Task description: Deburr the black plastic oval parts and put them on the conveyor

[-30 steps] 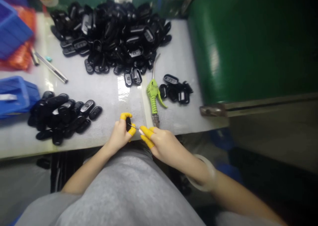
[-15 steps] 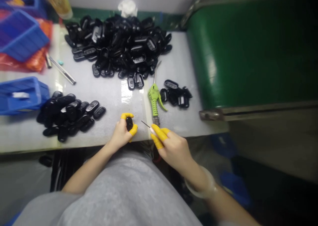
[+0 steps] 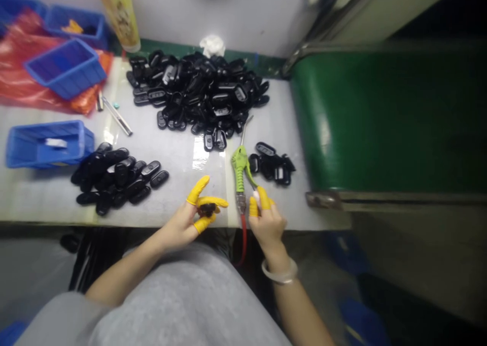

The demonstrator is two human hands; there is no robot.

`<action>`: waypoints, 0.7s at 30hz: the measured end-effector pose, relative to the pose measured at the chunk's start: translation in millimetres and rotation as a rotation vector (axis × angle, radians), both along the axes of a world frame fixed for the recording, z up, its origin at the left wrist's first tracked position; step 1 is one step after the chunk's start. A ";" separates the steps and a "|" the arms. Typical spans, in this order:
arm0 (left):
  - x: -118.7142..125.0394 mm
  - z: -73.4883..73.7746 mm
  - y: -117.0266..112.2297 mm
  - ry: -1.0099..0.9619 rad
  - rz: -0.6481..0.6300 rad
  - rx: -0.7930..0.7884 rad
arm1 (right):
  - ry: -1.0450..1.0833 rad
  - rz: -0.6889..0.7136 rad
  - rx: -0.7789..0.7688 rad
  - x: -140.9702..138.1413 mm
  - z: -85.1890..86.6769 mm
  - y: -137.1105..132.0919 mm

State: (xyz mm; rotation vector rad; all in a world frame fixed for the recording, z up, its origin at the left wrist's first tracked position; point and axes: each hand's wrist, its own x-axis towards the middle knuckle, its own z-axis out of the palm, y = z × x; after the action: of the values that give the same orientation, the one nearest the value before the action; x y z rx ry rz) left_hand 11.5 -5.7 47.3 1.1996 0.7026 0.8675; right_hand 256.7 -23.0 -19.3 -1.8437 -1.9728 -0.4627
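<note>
My left hand [image 3: 200,211], with yellow finger cots on, holds a small black oval plastic case [image 3: 207,209] between thumb and fingers near the table's front edge. Its index finger points up, off the case. Beside the air hose, my right hand [image 3: 266,216], also in yellow finger cots, is closed on a thin pick with a white part [image 3: 256,199] showing between the fingertips; its dark tip is hard to make out. A green air blow gun [image 3: 239,168] lies just left of that hand. More black cases [image 3: 274,168] lie beyond it.
A large heap of black cases [image 3: 198,92] covers the table's back, and a smaller pile [image 3: 117,178] lies left. Blue bins [image 3: 49,158], a red plastic bag [image 3: 23,67] and a utility knife [image 3: 117,116] are further left. A green conveyor belt [image 3: 380,123] borders the right.
My right hand has drawn away to the right with the pick, up beside the blow gun. My left hand has turned the black case and spread its index finger. The view has shifted.
</note>
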 end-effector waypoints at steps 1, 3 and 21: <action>-0.9 2.0 -0.3 0.003 0.008 0.012 | -0.019 -0.009 0.013 -1.4 -0.8 -1.1; -2.0 3.4 -0.4 -0.040 0.029 -0.020 | -0.040 -0.019 0.026 -3.7 -0.7 -1.9; -9.0 25.9 13.6 -0.521 0.107 -0.839 | 0.004 -0.103 -0.119 -2.8 -7.2 -4.6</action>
State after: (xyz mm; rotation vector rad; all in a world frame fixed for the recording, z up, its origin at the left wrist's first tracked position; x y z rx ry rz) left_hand 2.6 7.9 73.2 0.1725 0.6018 0.7993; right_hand 253.9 -27.5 -26.5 -2.0250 -1.9483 -0.3787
